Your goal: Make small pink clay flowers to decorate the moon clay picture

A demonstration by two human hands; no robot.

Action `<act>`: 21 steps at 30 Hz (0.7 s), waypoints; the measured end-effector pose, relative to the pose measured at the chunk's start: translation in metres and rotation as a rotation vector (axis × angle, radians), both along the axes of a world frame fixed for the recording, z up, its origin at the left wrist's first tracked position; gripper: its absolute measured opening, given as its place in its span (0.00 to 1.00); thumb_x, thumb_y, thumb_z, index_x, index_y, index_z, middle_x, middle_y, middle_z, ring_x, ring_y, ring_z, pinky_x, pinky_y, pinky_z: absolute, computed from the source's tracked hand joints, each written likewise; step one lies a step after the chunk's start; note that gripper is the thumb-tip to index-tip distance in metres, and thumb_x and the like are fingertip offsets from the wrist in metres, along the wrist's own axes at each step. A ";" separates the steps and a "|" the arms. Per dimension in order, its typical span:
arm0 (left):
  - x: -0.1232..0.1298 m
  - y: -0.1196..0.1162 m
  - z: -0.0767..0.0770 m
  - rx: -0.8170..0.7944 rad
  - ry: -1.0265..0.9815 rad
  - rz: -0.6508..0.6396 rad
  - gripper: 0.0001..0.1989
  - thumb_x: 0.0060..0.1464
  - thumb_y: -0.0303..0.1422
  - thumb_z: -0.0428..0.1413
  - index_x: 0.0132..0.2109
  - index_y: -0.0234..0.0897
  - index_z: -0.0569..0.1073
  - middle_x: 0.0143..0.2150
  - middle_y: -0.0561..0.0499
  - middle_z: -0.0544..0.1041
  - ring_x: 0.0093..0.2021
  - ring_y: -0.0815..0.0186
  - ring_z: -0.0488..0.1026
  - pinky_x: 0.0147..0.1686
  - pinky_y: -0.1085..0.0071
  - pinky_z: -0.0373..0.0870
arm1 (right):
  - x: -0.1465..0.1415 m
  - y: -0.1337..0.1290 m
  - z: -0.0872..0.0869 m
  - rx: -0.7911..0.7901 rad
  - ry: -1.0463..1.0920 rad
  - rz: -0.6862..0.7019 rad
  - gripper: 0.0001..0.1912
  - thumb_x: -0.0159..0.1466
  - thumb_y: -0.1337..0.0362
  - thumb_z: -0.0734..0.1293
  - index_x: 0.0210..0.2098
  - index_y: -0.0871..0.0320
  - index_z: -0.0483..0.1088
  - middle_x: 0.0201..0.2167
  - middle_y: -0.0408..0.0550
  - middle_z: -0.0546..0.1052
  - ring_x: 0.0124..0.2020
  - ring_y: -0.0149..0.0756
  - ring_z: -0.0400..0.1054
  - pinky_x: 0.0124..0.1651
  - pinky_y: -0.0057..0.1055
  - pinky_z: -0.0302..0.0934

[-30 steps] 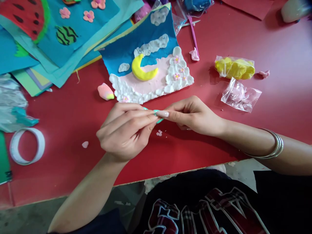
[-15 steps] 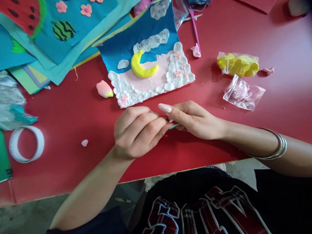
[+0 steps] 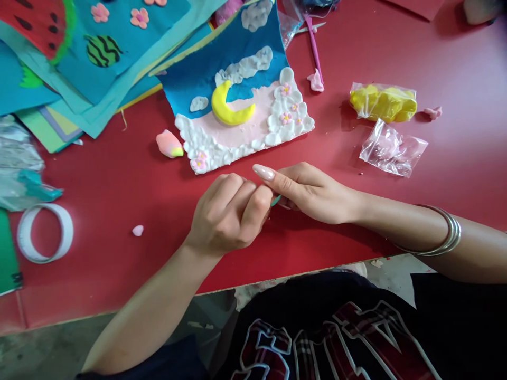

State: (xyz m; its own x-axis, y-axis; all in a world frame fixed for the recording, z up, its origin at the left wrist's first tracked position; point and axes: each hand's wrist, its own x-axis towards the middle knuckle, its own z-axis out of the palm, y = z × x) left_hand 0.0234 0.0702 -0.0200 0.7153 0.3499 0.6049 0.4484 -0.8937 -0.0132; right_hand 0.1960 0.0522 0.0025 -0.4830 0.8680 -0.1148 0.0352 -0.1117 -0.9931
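My left hand (image 3: 229, 214) is closed, its fingers curled and meeting the fingertips of the other hand. My right hand (image 3: 311, 192) is closed too, its thumb laid across toward the left knuckles. Something small and green (image 3: 276, 200) shows between the hands; what the fingers pinch is otherwise hidden. Just beyond them lies a clay picture (image 3: 245, 121) with a yellow moon (image 3: 229, 108), white clouds and pink flowers on blue and pale pink. A pink clay lump (image 3: 168, 143) with a yellow tip rests at the picture's left side.
On the red table (image 3: 150, 279) are a white tape ring (image 3: 27, 232), a small pink piece (image 3: 138, 230), a bag of yellow clay (image 3: 384, 103), a bag of pink clay (image 3: 392, 149) and a pink tool (image 3: 315, 50). Colored sheets (image 3: 119, 74) are piled at upper left.
The left fingers have curled in more tightly, and the pink bit seen between the hands is now hidden. The right hand has shifted slightly left in view.
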 end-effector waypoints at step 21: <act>-0.004 0.011 0.012 -0.242 -0.206 0.067 0.02 0.52 0.29 0.56 0.35 0.40 0.71 0.28 0.53 0.75 0.29 0.66 0.71 0.30 0.68 0.69 | 0.003 0.006 -0.001 -0.346 0.303 -0.178 0.23 0.61 0.56 0.63 0.17 0.59 0.54 0.11 0.32 0.51 0.11 0.16 0.44 0.12 0.18 0.41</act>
